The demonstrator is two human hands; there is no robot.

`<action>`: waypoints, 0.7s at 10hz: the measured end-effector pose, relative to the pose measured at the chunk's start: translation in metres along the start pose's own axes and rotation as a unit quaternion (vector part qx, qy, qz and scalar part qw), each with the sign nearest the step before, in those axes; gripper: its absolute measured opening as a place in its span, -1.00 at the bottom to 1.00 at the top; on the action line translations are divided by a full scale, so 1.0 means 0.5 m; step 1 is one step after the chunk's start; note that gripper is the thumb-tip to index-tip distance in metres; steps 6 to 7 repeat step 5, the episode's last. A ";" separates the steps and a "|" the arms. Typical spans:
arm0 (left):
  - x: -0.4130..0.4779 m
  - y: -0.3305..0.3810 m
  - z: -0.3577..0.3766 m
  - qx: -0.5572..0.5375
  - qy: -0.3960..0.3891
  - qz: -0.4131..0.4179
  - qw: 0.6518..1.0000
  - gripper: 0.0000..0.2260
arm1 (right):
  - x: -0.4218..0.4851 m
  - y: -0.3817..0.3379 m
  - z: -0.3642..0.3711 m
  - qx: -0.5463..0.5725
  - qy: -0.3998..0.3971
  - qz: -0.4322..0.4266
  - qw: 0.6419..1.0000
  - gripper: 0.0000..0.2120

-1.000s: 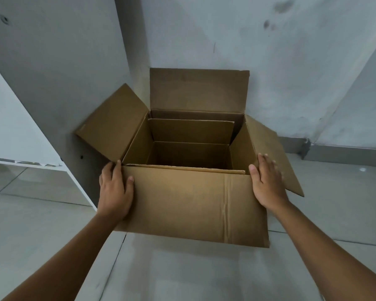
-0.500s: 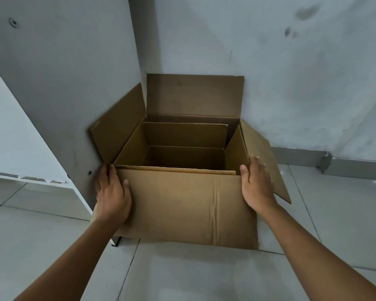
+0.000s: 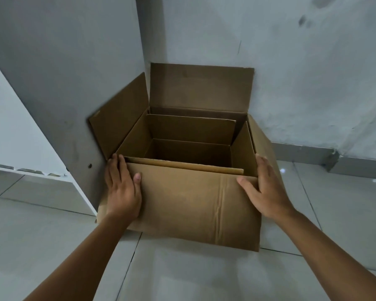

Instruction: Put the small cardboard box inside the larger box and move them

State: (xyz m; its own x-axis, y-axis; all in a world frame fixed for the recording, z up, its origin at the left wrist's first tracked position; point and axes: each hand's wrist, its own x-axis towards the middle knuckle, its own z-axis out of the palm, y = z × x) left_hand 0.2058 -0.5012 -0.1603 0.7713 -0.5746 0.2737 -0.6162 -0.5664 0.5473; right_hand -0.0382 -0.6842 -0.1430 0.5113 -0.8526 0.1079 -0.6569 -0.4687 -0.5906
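A: Where is the larger box (image 3: 189, 205)?

B: On the tiled floor (image 3: 182, 274), in the corner where the grey wall (image 3: 291, 72) meets a white cabinet panel (image 3: 59, 68). Its left flap leans on the panel, its back flap stands against the wall, and the right flap hangs outward.

A: And the small cardboard box (image 3: 191, 148)?

B: Inside the larger one, open at the top, close to its left and front walls.

A: The hands?

B: The left hand (image 3: 123, 187) lies flat with fingers spread over the front left corner, thumb on the front face. The right hand (image 3: 264, 190) is open too, wrapped round the front right corner, thumb on the front, fingers along the right side.
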 end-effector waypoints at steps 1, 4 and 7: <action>0.003 -0.006 0.001 -0.003 -0.004 -0.001 1.000 -0.46 | -0.005 -0.003 -0.009 0.003 -0.046 0.005 0.999 -0.12; 0.000 0.010 -0.022 0.037 -0.056 -0.020 0.998 -0.45 | -0.003 -0.006 -0.039 -0.072 -0.075 0.000 0.995 -0.17; -0.003 0.038 -0.050 0.047 -0.073 -0.049 0.995 -0.43 | -0.014 -0.020 -0.068 -0.108 -0.076 -0.001 0.991 -0.18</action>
